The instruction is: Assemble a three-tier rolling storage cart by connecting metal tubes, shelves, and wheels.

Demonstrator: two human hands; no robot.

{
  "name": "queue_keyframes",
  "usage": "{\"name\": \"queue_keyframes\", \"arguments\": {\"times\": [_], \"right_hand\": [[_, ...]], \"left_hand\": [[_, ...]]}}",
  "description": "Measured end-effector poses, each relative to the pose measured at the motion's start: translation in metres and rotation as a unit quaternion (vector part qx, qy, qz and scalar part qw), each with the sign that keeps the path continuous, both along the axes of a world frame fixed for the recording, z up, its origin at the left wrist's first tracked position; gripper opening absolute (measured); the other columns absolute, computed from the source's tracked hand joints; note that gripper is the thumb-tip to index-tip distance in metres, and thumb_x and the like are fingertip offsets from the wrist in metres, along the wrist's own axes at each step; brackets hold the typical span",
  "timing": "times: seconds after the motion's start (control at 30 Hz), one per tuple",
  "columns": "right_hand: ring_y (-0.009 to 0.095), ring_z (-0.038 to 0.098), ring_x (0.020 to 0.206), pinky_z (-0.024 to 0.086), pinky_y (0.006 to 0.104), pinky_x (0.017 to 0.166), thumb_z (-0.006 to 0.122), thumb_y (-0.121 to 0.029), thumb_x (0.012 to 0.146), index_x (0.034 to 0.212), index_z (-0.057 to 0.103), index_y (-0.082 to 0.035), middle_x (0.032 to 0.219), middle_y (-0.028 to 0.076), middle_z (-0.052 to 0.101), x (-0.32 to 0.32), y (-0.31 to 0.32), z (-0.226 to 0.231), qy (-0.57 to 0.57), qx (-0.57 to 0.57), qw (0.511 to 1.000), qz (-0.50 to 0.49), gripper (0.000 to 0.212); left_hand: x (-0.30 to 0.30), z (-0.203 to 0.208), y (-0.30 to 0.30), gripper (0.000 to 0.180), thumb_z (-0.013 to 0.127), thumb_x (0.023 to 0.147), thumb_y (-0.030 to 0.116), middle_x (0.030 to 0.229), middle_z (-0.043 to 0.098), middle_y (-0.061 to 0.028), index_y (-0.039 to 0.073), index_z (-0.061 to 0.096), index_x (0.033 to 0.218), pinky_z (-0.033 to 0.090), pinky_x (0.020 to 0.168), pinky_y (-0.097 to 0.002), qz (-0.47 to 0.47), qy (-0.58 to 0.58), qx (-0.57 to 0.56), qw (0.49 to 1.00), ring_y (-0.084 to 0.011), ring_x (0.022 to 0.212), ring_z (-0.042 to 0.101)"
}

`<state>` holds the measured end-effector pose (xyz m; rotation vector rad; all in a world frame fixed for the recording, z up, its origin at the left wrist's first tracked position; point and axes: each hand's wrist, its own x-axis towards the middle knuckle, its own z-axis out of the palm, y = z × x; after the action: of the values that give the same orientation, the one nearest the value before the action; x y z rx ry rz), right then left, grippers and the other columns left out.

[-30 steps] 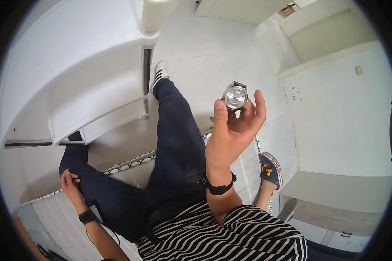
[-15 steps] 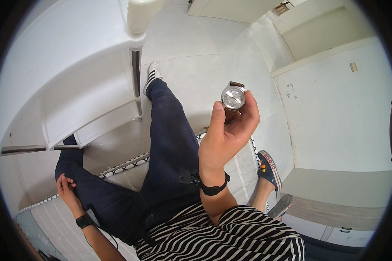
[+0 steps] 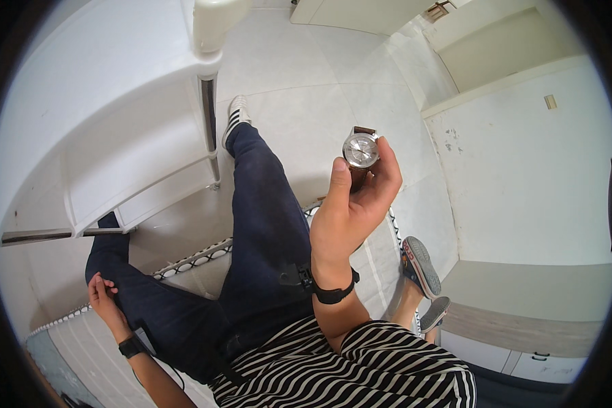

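Note:
A wristwatch [image 3: 360,150] with a silver case, a pale dial and a dark brown leather strap is held up in front of me, dial facing up. My right hand [image 3: 347,221] is closed on it, thumb at one side of the case and fingers at the other. Part of the strap is hidden in the palm. Down at the left, my left hand [image 3: 107,304] rests against my dark blue trouser leg [image 3: 156,299], its fingers loosely bent and nothing visible in them. Each of my wrists carries a black band.
A white shelf unit [image 3: 136,129] with metal posts stands at the left. Another person's dark clog [image 3: 421,268] with a grey sole is at the right. I sit on a striped cushion [image 3: 81,347]; a white cabinet [image 3: 483,353] lies beyond, lower right.
My right hand and the watch have shifted very slightly left, with the watch tilting a little. The other person's clogs have turned so that more of the soles shows. My left hand stays put.

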<state>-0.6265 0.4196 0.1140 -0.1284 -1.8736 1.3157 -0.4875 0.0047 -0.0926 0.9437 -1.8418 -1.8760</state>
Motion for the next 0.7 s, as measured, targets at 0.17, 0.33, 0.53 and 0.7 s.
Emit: {"name": "queue_keyframes", "arguments": {"times": [0.17, 0.33, 0.53, 0.7], "right_hand": [[0.015, 0.051, 0.101, 0.041, 0.0267, 0.086, 0.054, 0.003, 0.086, 0.128, 0.038, 0.000, 0.115, 0.012, 0.050, -0.0009, 0.0001, -0.0019, -0.004, -0.004, 1.000, -0.004, 0.045], [0.014, 0.051, 0.094, 0.042, 0.0245, 0.078, 0.052, 0.003, 0.086, 0.127, 0.040, 0.000, 0.116, 0.011, 0.048, -0.0024, 0.0008, -0.0035, 0.010, 0.024, 0.999, -0.020, 0.042], [0.015, 0.051, 0.102, 0.041, 0.0271, 0.087, 0.053, 0.005, 0.085, 0.127, 0.038, 0.001, 0.116, 0.013, 0.050, -0.0006, 0.0003, -0.0007, 0.004, 0.008, 1.000, -0.014, 0.045], [0.015, 0.051, 0.099, 0.042, 0.0260, 0.084, 0.053, 0.005, 0.085, 0.127, 0.039, 0.001, 0.118, 0.012, 0.048, -0.0009, 0.0026, -0.0041, 0.000, 0.012, 1.000, -0.014, 0.045]], "left_hand": [[0.0006, -0.0031, -0.0024, 0.022, 0.054, 0.093, 0.019, 0.075, 0.056, -0.0005, 0.002, 0.058, 0.106, 0.044, 0.059, -0.0182, 0.005, 0.003, 0.008, 1.000, -0.0065, 0.068, 0.053], [-0.0001, -0.0005, -0.0001, 0.021, 0.054, 0.093, 0.019, 0.075, 0.056, -0.0004, 0.002, 0.058, 0.106, 0.043, 0.059, -0.0185, 0.004, 0.004, 0.008, 1.000, -0.0066, 0.068, 0.053], [0.0017, -0.0045, -0.0036, 0.021, 0.054, 0.093, 0.019, 0.075, 0.056, -0.0005, 0.002, 0.058, 0.106, 0.043, 0.060, -0.0183, -0.002, 0.008, 0.011, 1.000, -0.0065, 0.068, 0.053], [0.0013, -0.0030, -0.0018, 0.021, 0.054, 0.093, 0.019, 0.075, 0.056, -0.0007, 0.002, 0.058, 0.105, 0.042, 0.059, -0.0183, 0.001, 0.010, 0.010, 1.000, -0.0065, 0.068, 0.053]]}}
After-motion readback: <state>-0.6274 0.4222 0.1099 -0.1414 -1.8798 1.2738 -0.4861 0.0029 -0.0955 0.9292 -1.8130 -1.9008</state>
